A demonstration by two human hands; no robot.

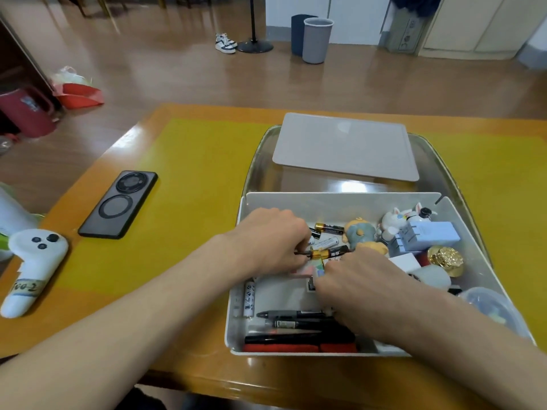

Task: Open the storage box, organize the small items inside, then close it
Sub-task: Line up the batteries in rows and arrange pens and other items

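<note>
Two hands work inside the storage box [384, 199]: left hand [272, 241] pinches a crosswise battery [328, 252]; right hand [355, 288], curled, nearest the cards, grip unclear.

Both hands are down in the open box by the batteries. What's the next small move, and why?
Probably lay the black-and-gold battery that the left hand pinches alongside the other batteries at the back of the storage box. They already lie together there, the pens are lined up along the front, and the lid is still off. What the right hand holds is hidden.
</note>
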